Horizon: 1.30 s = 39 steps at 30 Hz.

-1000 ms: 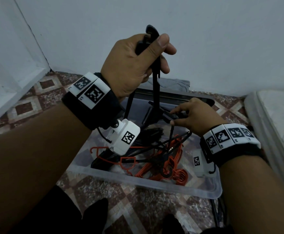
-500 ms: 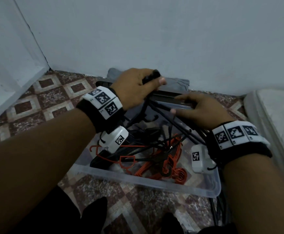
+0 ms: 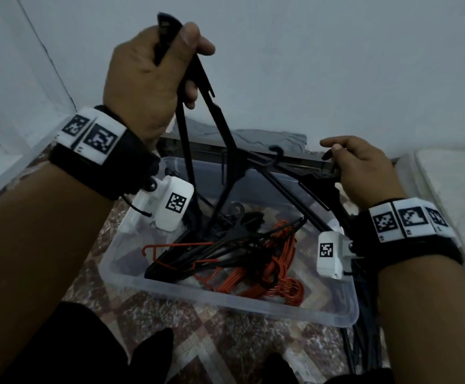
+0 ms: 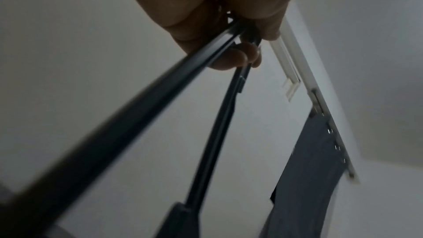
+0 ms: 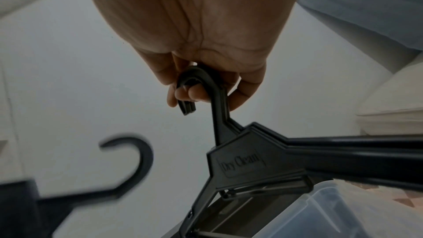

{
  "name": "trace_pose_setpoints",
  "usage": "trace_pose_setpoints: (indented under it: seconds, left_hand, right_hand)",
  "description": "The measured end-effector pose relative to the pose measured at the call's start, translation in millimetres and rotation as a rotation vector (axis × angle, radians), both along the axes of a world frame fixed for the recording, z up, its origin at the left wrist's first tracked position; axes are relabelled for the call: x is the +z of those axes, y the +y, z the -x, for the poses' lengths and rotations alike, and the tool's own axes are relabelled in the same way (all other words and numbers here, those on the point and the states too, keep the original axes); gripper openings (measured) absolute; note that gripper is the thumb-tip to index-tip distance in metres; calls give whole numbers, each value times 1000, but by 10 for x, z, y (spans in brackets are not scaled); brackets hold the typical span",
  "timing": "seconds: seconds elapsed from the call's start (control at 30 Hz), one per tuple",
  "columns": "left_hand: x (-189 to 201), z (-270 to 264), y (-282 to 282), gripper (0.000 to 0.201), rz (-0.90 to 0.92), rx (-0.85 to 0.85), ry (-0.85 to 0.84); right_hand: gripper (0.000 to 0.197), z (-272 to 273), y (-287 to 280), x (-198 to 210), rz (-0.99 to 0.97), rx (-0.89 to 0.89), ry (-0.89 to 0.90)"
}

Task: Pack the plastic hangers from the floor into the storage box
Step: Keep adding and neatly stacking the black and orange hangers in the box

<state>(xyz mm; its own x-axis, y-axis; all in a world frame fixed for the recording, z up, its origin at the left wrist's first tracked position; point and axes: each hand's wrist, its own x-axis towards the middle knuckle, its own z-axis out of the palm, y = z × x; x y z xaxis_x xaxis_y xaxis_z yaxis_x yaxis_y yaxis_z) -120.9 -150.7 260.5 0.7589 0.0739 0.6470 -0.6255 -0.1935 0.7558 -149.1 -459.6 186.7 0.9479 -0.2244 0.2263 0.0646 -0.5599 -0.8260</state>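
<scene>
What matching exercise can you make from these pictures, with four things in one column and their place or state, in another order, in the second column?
Things:
1. orange hangers
2. left hand
3. right hand
4. storage box

Places or states:
A. stands on the patterned floor, clear plastic
B. holds black hangers by the hook, at the box's far right corner
C. lie tangled inside the box
D. raised high, grips the end of a black hanger

Pairs: 1-C, 2-D, 3-B, 4-A
</scene>
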Motion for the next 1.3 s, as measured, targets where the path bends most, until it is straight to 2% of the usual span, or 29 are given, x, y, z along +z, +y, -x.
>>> trace_pose_setpoints:
  seconds: [0.13, 0.2, 0.27, 0.3, 0.4, 0.53, 0.63, 0.7, 0.8, 0.83, 0.9, 0.97, 1.0, 1.07, 1.13, 1.23, 1.3]
  left_hand:
    - [-38, -58, 30, 35, 308, -233, 177]
    - [-67, -89, 53, 37, 387, -278, 233]
    - [-122, -110, 72, 37, 437, -294, 282]
    - [-158, -118, 77, 37, 470, -303, 313]
    - [-284, -160, 96, 39, 597, -352, 408]
    - [-490, -244, 138, 38, 706, -459, 506]
    - [-717, -283, 178, 35, 672, -501, 631]
    - [-900, -296, 194, 32, 582, -456, 732]
    - [-1172, -337, 184, 31, 346, -290, 926]
    - [-1240, -356, 187, 35, 194, -206, 998]
    - [-1345, -389, 216, 59, -275, -42, 1060]
    - [-1396, -385, 224, 85, -743, 10, 934]
    - [-1396, -356, 190, 91, -878, -15, 796]
    - [-1379, -278, 72, 95, -982, -141, 492]
    - [-1385, -207, -80, 99, -1042, -250, 276]
    - [-1454, -127, -279, 98, -1217, -293, 167]
    - [-1507, -103, -360, 70, -1283, -258, 170]
  right_hand:
    - [35, 32, 68, 30, -79, -4, 13]
    - [47, 44, 91, 42, -66, -5, 8]
    - [60, 56, 103, 62, -173, 38, -4]
    - [60, 62, 102, 70, -219, 71, -9]
    - [29, 50, 100, 75, -236, 180, -42]
    - [21, 6, 132, 68, -314, 161, -67]
    - [12, 26, 184, 104, -431, 163, -75]
    - [10, 38, 203, 122, -460, 158, -88]
    - [19, 40, 227, 124, -368, 155, -88]
    - [22, 42, 238, 119, -331, 168, -70]
    - [30, 54, 272, 103, -246, 217, 3]
    - [34, 65, 335, 80, -95, 281, 75]
    - [35, 77, 380, 76, -22, 309, 98]
    - [35, 104, 464, 87, 61, 351, 106]
    - [30, 138, 542, 134, 89, 385, 95]
    - [26, 187, 599, 196, 66, 411, 107]
    - [26, 214, 599, 221, 31, 415, 111]
